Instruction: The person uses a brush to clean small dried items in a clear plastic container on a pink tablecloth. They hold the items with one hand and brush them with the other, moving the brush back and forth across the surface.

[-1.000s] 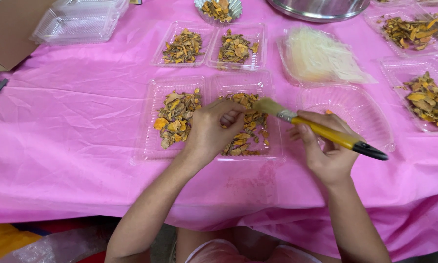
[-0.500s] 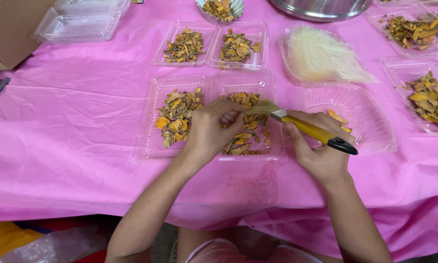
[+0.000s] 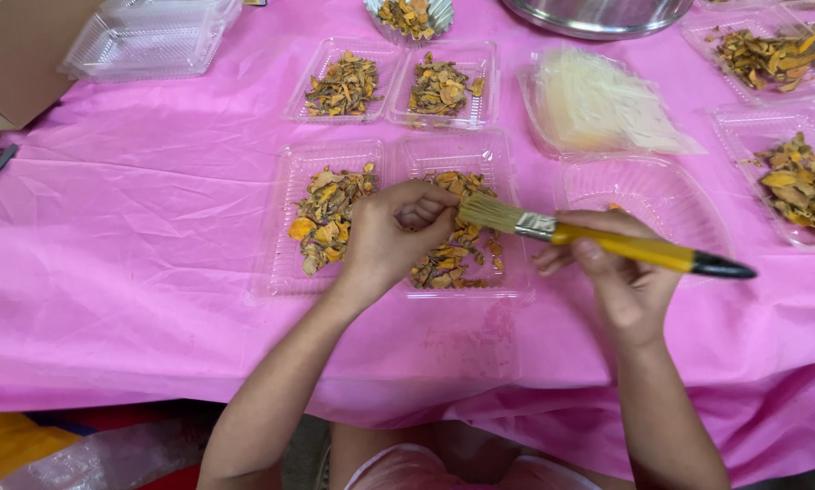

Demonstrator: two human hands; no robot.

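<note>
Two hands over pink-covered bench [image 3: 108,272] | clear tray [image 3: 502,286] of orange dried slices beneath | right hand [image 3: 620,281] fingers wrapped round yellow-handled brush [image 3: 607,243] | left hand [image 3: 394,236] fingers pinched a hidden slice, bristles touching | risk: hard stroke flicks slice from pinch.

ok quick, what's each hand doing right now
Left hand: fingers curled shut over the clear plastic tray of dried orange-yellow pieces; what it pinches cannot be told.
Right hand: closed on the yellow-handled paintbrush.
</note>
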